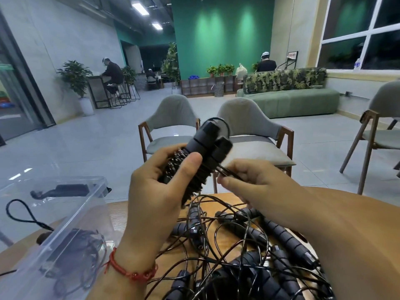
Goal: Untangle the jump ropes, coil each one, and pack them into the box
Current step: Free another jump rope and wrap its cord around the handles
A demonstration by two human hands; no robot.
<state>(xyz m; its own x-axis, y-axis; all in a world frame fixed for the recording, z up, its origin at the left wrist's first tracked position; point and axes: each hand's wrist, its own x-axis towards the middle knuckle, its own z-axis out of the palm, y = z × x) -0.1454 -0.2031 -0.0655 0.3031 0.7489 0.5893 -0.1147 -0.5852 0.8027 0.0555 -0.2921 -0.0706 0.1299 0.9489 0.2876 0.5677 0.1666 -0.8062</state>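
Left hand (160,180) grips two handles (205,148); right hand (249,180) pinches cord (229,172).

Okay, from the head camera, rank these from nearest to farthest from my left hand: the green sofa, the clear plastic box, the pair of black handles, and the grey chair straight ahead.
1. Pair of black handles: gripped in the left hand.
2. Clear plastic box: on the table, to its left.
3. Grey chair: just beyond the table.
4. Green sofa: far back, right.
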